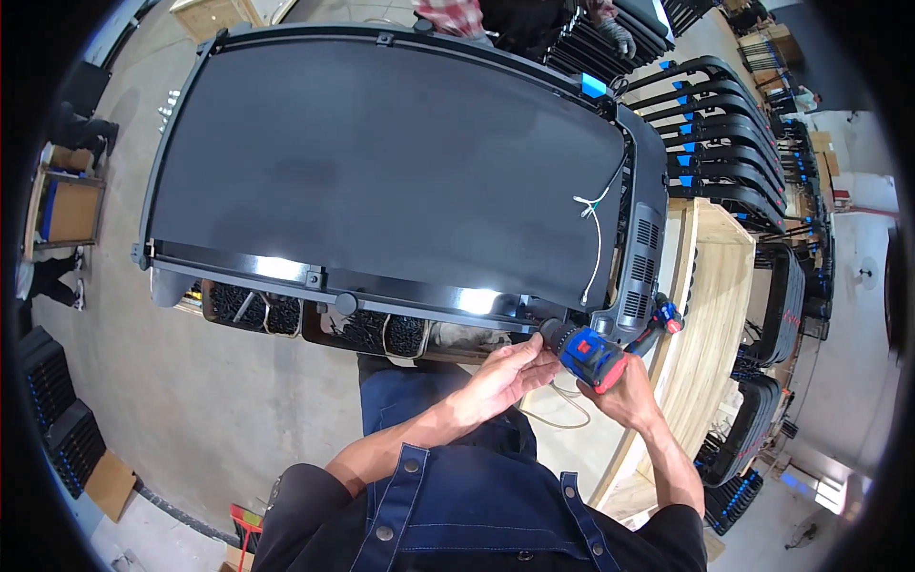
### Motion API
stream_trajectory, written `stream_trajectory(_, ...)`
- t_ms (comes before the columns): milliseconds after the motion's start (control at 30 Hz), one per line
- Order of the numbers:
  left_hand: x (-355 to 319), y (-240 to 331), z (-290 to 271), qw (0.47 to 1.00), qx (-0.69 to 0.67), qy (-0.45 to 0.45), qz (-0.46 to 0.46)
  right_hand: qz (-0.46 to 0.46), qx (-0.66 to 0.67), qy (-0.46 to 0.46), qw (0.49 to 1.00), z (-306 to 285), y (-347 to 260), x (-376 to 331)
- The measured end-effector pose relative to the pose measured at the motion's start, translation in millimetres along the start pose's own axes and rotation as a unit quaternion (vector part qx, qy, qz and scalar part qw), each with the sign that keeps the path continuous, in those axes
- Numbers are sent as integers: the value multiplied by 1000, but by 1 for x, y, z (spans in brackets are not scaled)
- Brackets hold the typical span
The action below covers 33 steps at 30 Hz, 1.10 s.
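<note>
A treadmill with a black running belt (381, 162) lies across the view in front of me. My right hand (624, 393) is closed round the handle of a blue, black and red cordless drill (589, 357). The drill's nose points up and left at the near right corner of the treadmill, by the end of the side rail (429, 294). Beside the drill's nose is my left hand (515, 374), palm turned up, fingers loosely stretched and partly apart. Its fingertips are close to or touching the nose; the drill hides the bit tip. The grey motor cover (640, 248) is at the right.
White cables (597, 229) lie on the belt. Bins of black screws (357, 330) stand under the near rail. Another power tool (664, 316) sits by a wooden crate (710, 286). Black frames (715, 129) are stacked at far right. Across the treadmill, a person's gloved hand (620, 40) shows.
</note>
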<state>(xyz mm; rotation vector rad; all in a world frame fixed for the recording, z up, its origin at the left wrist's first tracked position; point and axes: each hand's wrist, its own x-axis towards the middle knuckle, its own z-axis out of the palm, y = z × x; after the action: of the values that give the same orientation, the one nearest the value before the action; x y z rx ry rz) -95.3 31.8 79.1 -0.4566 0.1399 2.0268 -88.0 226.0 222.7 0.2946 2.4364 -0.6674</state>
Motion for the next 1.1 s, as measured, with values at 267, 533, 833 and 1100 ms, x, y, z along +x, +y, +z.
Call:
stream_trajectory(267, 10, 0, -19, 999, -16, 40, 0, 10, -55, -39, 998, -7, -19, 28)
stream_trajectory(533, 6, 46, 67, 604, 543, 50, 582, 15, -168, -65, 983, -17, -34, 45)
stream_trajectory(833, 43, 30, 66, 558, 555, -10, 617, -107, -165, -73, 978, -15, -20, 49)
stream_trajectory(1100, -21, 59, 61, 463, 669, -21, 581, -80, -131, -44, 987, -12, -40, 35)
